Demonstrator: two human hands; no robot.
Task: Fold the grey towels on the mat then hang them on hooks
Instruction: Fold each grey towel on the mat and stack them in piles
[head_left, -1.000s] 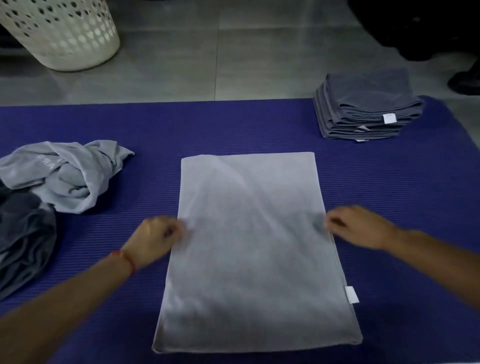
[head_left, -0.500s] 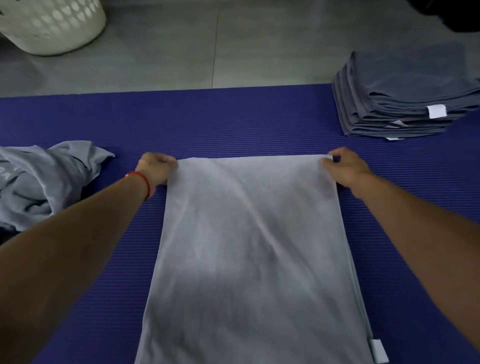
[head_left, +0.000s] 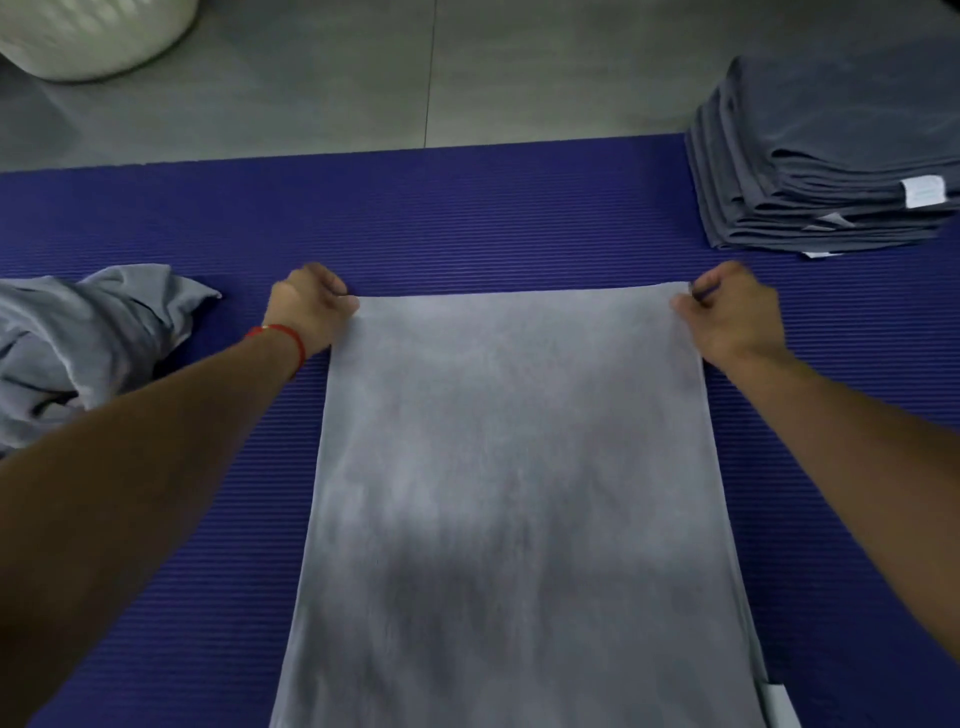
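A light grey towel (head_left: 519, 493) lies flat and lengthwise on the blue ribbed mat (head_left: 467, 218), folded into a long rectangle. My left hand (head_left: 309, 306) grips its far left corner. My right hand (head_left: 732, 312) pinches its far right corner. A white label (head_left: 779, 701) sticks out at the towel's near right edge. A stack of several folded dark grey towels (head_left: 831, 171) sits at the mat's far right. Crumpled grey towels (head_left: 88, 343) lie in a heap at the left.
A white perforated laundry basket (head_left: 93, 36) stands on the grey tiled floor (head_left: 441, 78) beyond the mat's far left. The mat's far edge runs across the view just past my hands.
Both hands slid from the towel's side edges at mid-length up to its far corners and took hold of them. The view tilted closer and the wrinkles in the towel flattened.
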